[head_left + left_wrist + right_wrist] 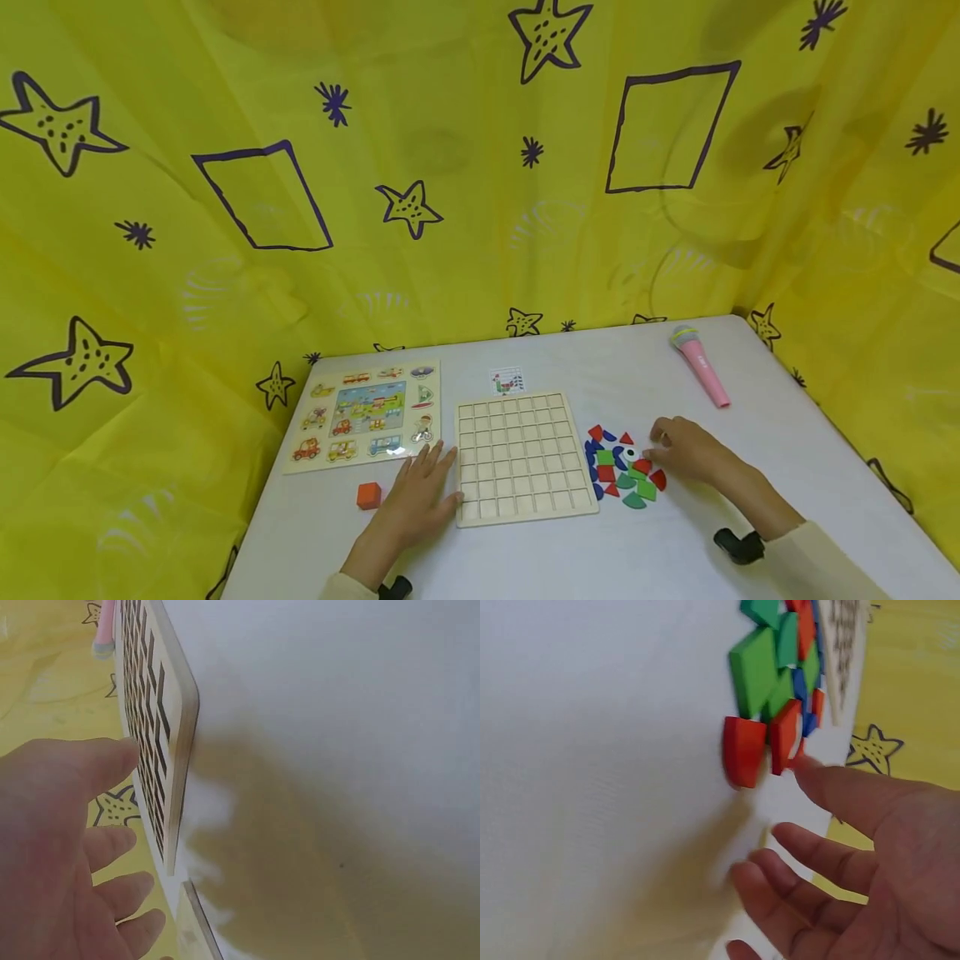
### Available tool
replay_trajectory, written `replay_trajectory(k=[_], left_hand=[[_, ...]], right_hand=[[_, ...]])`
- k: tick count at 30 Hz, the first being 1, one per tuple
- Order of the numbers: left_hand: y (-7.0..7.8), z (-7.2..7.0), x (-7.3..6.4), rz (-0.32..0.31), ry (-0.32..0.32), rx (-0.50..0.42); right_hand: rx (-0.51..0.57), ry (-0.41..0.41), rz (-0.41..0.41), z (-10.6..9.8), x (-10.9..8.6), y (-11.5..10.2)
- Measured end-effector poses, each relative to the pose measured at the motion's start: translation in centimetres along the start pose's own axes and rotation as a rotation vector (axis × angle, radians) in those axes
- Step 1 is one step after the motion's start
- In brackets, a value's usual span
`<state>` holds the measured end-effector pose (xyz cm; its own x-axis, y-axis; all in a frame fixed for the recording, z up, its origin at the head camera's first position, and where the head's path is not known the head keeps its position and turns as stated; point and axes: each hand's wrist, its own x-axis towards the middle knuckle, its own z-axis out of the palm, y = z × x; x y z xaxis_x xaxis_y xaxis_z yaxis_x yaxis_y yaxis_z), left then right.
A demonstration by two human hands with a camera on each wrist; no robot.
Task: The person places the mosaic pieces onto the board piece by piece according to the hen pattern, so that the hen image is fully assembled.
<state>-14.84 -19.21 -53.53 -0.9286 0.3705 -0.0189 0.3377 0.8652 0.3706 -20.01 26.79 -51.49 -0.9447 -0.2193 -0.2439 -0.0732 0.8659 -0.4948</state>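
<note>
My left hand [420, 498] lies beside the left edge of a wooden grid board [520, 458], fingers extended and thumb at the rim. The left wrist view shows that thumb overlapping the board's edge, the palm holding nothing. On the right, my right hand [688, 450] hovers by a cluster of flat coloured pieces, fingers loosely bent. Seen from the right wrist, its thumb tip meets the end of a red piece [784, 736], with the other fingers apart from it. Close by are a red quarter-round piece [744, 752] and a green square [754, 671].
A picture puzzle board [370, 412] lies at the left, with an orange-red cube [369, 496] in front of it. Behind the grid sits a small pattern card [507, 381]. A pink toy microphone [702, 367] rests at the back right. Yellow curtain [465, 275] borders the table.
</note>
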Motion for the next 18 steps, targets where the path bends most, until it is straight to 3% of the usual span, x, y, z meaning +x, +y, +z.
replay_trajectory(k=[6, 11, 18], left_hand=[[0.0, 0.5, -0.2, 0.005, -0.023, -0.020], [-0.1, 0.7, -0.5, 0.007, -0.019, -0.013], [-0.2, 0.9, -0.6, -0.005, -0.030, -0.036]], right_hand=[[0.049, -0.076, 0.012, -0.3, -1.3, 0.1], [0.089, -0.094, 0.012, 0.4, -2.3, 0.3], [0.105, -0.032, -0.034, 1.3, -2.7, 0.7]])
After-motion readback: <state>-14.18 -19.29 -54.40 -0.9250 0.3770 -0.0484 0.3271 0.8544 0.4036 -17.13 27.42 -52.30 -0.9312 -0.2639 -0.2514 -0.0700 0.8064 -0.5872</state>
